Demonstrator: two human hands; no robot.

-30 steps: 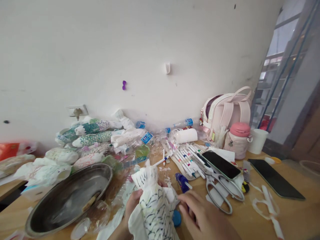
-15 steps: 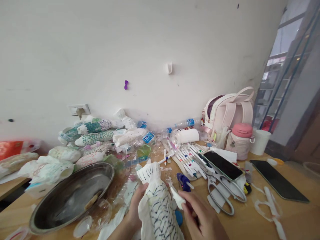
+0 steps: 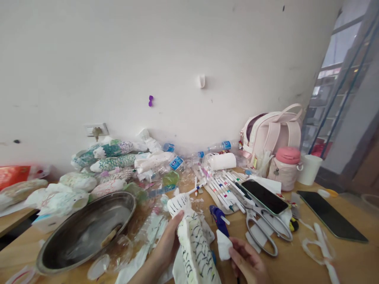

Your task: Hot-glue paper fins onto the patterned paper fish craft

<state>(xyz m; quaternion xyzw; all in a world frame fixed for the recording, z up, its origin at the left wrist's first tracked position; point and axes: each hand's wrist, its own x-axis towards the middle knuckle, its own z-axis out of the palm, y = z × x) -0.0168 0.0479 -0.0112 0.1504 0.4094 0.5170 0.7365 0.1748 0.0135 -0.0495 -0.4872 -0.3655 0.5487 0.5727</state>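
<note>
My left hand (image 3: 166,246) is wrapped around a white paper-covered fish craft (image 3: 195,244) marked with dark scale lines, its striped tail pointing up and away from me. My right hand (image 3: 247,262) pinches a small white scrap of paper (image 3: 223,244) just right of the fish. A blue glue gun (image 3: 218,217) lies on the table right behind that scrap.
A metal basin (image 3: 85,228) sits at the left. Finished painted fish (image 3: 109,157) and plastic bottles pile against the wall. Markers (image 3: 220,185), scissors (image 3: 260,227), two phones (image 3: 264,196), a pink backpack (image 3: 272,132), pink flask (image 3: 282,165) and white cup (image 3: 309,169) crowd the right.
My right hand has pulled back toward me and to the right, away from the fish, holding the white scrap. The fish has tilted slightly lower in my left hand.
</note>
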